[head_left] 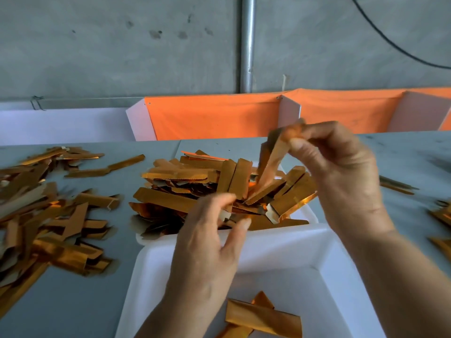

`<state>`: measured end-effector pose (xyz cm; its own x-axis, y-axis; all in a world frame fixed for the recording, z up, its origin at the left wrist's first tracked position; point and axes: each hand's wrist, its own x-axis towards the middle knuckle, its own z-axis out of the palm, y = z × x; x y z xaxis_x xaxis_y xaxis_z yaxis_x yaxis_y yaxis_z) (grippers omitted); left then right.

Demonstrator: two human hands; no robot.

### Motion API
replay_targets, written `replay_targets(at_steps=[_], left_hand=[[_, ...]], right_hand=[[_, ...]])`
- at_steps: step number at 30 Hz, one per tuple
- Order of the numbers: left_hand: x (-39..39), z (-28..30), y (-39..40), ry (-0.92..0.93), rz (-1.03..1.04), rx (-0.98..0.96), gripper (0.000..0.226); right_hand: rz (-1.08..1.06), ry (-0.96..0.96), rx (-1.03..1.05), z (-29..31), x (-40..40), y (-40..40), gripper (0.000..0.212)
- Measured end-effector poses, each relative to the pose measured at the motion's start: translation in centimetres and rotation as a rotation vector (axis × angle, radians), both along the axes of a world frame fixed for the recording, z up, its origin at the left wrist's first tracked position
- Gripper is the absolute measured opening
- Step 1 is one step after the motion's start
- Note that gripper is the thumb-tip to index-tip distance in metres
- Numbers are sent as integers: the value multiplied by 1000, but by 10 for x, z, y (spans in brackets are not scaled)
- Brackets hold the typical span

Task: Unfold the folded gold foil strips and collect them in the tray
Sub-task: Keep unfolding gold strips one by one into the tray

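Right hand pinches thin folded gold foil strip (blurred); left hand fingers spread, empty. Strip may tear or miss white foam tray.

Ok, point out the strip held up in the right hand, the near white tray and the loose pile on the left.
held strip [271,164], head view, its mid-length.
near white tray [327,240], head view, bare far rim.
loose pile [41,215], head view, its middle.

right hand raised, pinching, left hand relaxed
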<state>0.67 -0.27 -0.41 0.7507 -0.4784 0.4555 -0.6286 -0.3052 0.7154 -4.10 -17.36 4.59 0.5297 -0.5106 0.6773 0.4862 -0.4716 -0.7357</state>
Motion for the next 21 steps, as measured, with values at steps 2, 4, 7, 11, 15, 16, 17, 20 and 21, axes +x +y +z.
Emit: replay_targets(at_steps=[2,4,7,11,15,16,17,20,21], left_hand=[[-1,4,3,18,-26,-183,45],[-4,8,6,134,-158,-280,53],[-8,10,5,301,-352,-250,48],[-4,2,2,566,-399,-302,41],[-5,4,0,725,-555,-376,32],[-6,5,-1,764,-583,-389,31],[-6,5,-1,774,-585,-395,28],[-9,2,-2,586,-390,-310,19],[-9,1,-3,443,-282,-239,22]], right_hand=[[116,-9,211,6,-13,8,8],[255,70,362,2,-24,16,8],[405,192,589,-12,-34,23,9],[395,224,748,-26,-36,17,9],[465,238,657,-28,-36,13,15],[509,279,631,-28,-37,14,24],[553,335,611,-28,-37,17,32],[539,457,514,-29,-36,22,41],[491,468,490,-29,-35,23,39]])
